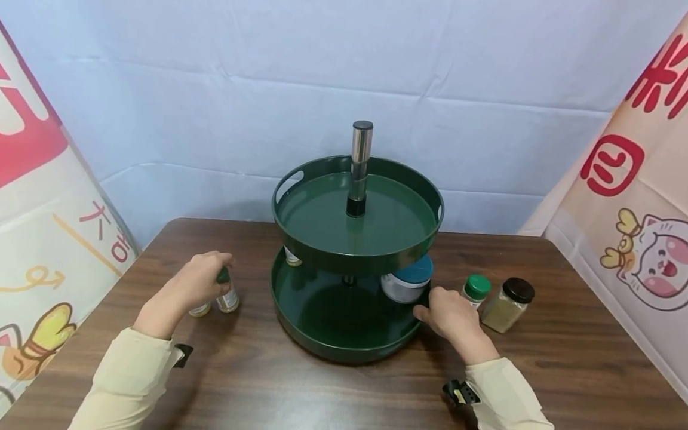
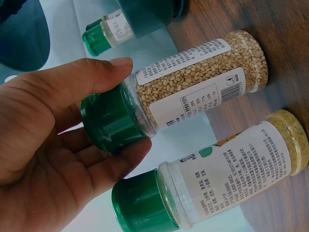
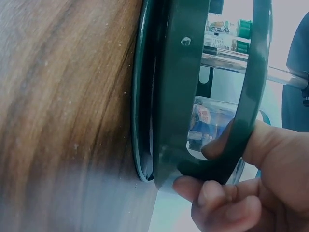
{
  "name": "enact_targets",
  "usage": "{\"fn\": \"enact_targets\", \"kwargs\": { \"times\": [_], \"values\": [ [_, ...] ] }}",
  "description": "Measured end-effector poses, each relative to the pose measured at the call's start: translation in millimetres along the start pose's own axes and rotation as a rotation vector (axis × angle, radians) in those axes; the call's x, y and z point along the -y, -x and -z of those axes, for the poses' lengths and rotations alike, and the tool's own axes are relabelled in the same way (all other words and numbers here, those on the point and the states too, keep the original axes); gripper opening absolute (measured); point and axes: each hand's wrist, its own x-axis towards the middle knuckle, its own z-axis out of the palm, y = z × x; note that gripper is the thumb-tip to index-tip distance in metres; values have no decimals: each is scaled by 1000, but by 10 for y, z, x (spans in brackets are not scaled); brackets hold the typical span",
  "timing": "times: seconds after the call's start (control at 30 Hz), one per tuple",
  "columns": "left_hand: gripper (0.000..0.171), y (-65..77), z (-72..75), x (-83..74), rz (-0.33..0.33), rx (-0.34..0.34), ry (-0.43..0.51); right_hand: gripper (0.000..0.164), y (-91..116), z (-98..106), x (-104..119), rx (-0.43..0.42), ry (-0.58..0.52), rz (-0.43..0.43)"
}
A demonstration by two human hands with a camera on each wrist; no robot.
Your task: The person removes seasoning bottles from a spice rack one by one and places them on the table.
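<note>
One upright jar, left of the lower tray; nearer left hand pinches its cap, right hand grips tray handle.

Head: looked forward and down from above, over the tabletop to its far edge.
Left wrist: faced the seed jar up close, rolled sideways.
Right wrist: faced across the green stand, very near, also rolled.
Head, right wrist: shared that stand.

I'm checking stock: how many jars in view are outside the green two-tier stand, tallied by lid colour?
Green: 3 (seed jar in the left hand, labelled jar beside it, shaker by the right hand)
Black: 1 (far-right jar)
Total: 4
</note>
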Motion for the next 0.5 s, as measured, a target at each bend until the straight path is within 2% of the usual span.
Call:
{"fn": "enact_targets", "kwargs": {
  "times": [0.5],
  "values": [
    [33,2,11,-9,10,2,-6,38,-4,-2,-17,-14,1,27]
  ]
}}
